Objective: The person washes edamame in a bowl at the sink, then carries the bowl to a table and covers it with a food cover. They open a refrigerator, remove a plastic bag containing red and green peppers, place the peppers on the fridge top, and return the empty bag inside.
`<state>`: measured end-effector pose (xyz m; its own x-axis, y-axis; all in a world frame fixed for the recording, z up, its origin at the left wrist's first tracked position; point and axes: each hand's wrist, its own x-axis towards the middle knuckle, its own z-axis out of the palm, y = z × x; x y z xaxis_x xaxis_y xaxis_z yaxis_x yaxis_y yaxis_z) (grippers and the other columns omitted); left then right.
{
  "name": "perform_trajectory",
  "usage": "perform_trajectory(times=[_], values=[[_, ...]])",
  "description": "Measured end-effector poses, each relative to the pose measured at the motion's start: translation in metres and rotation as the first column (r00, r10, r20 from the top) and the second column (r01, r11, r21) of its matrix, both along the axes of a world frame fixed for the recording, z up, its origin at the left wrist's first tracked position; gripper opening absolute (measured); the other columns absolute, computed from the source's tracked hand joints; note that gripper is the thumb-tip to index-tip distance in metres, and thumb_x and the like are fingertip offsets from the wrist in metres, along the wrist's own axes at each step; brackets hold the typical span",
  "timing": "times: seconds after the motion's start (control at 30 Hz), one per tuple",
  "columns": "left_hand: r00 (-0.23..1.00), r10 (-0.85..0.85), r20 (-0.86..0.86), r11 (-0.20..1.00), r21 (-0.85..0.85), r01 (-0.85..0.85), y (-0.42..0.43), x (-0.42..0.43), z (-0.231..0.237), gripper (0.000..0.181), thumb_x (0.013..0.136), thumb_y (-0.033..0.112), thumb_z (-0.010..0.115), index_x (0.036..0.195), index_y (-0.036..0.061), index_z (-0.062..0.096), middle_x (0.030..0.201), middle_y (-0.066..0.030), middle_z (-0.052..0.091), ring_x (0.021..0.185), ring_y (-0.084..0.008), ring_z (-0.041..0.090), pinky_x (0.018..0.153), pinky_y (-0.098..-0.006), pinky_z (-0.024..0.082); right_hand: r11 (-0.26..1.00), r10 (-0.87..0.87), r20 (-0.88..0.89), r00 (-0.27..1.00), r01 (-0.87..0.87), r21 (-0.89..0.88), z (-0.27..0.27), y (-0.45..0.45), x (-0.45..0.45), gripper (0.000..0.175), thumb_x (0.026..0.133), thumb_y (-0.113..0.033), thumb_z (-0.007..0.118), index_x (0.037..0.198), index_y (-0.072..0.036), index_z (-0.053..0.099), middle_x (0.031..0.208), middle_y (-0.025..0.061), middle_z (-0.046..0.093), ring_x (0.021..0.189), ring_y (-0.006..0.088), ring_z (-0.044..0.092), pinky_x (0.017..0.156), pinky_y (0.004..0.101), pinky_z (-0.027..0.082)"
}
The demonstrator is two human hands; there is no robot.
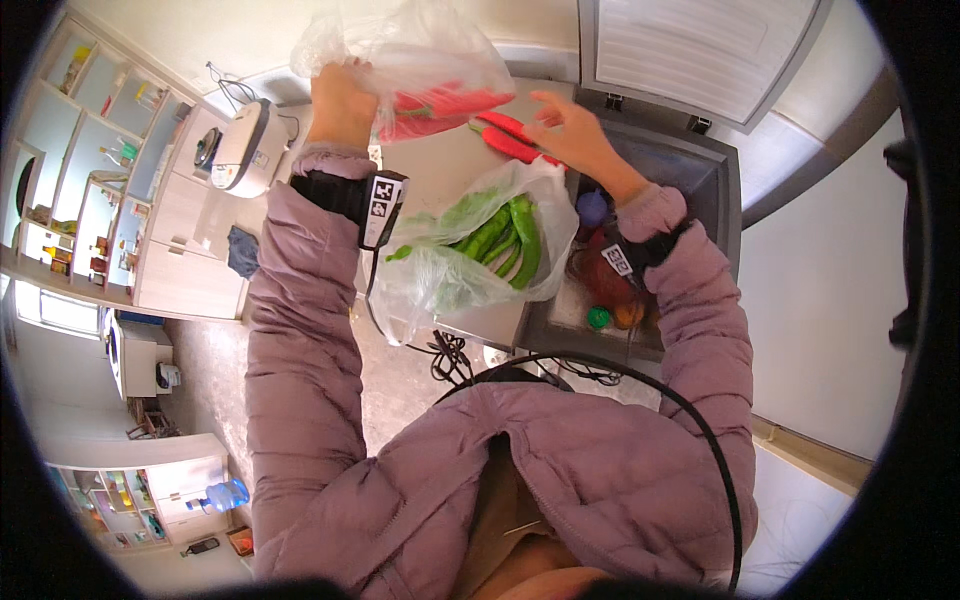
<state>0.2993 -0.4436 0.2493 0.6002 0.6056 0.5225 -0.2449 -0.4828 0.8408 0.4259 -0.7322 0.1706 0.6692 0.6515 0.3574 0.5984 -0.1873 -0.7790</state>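
Note:
My left hand [341, 97] grips a clear plastic bag [442, 45] by its gathered top, at the far side of the counter. Long red peppers [450, 105] show through the bag's film. Two or so more red peppers [504, 136] lie loose on the counter [427, 169]. Over their right end is my right hand [566, 131], fingers spread and nothing visibly held; whether the thumb touches a pepper is unclear. Nearer to me, a second thin plastic bag [442, 281] lies open around several long green peppers [525, 232].
A dark sink [712, 180] on the right holds a green-capped item [598, 317], an orange round thing [627, 313] and a purple one [592, 206]. A white rice cooker [240, 146] stands left. Black cables [450, 352] hang below the counter edge.

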Motion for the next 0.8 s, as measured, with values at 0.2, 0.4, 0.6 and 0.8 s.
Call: perform_trajectory(times=[0.2,0.4,0.6,0.8], values=[[0.962,-0.263,-0.071,0.961,-0.104,0.255,-0.038,-0.034,0.029,0.038,0.063,-0.005,0.061,0.099,-0.0021,0.051,0.093,-0.0082,0.056,0.086,-0.0179,0.056,0.074,-0.0310,0.047,0.718,0.576,0.101,0.811,-0.562,0.410,0.110,-0.077,-0.091,0.017,0.077,-0.007,0.058,0.092,0.001,0.059,0.077,0.0097,0.060,0.070,0.0167,0.060,0.066,0.0247,0.046],[0.924,-0.378,-0.057,0.869,-0.366,0.333,-0.061,-0.046,-0.002,0.026,0.075,0.003,0.055,0.101,-0.0009,0.052,0.097,-0.0095,0.056,0.095,-0.0196,0.054,0.084,-0.0379,0.043,0.646,0.560,0.318,0.765,-0.162,-0.746,0.034,-0.030,-0.092,0.013,0.066,-0.008,0.058,0.075,-0.004,0.064,0.079,0.0176,0.063,0.074,0.0319,0.063,0.062,0.0419,0.050],[0.833,-0.176,0.524,0.274,-0.787,0.553,-0.068,-0.034,-0.060,0.025,0.090,0.017,0.039,0.104,0.0020,0.052,0.104,-0.0116,0.055,0.098,-0.0228,0.052,0.091,-0.0422,0.041,0.610,0.517,0.397,0.758,-0.001,-0.793,-0.021,-0.012,-0.068,0.023,0.064,-0.009,0.061,0.086,-0.003,0.059,0.083,0.0148,0.063,0.074,0.0306,0.062,0.059,0.0398,0.049],[0.919,-0.235,0.318,0.404,-0.827,0.390,-0.071,-0.040,-0.115,0.024,0.091,0.016,0.044,0.111,0.0042,0.051,0.109,-0.0069,0.056,0.097,-0.0199,0.055,0.086,-0.0303,0.045,0.833,0.506,0.693,0.514,-0.081,-0.548,-0.036,0.010,-0.074,0.068,0.060,-0.011,0.068,0.124,-0.015,0.044,0.118,0.0177,0.045,0.105,0.0329,0.047,0.079,0.0422,0.043]])
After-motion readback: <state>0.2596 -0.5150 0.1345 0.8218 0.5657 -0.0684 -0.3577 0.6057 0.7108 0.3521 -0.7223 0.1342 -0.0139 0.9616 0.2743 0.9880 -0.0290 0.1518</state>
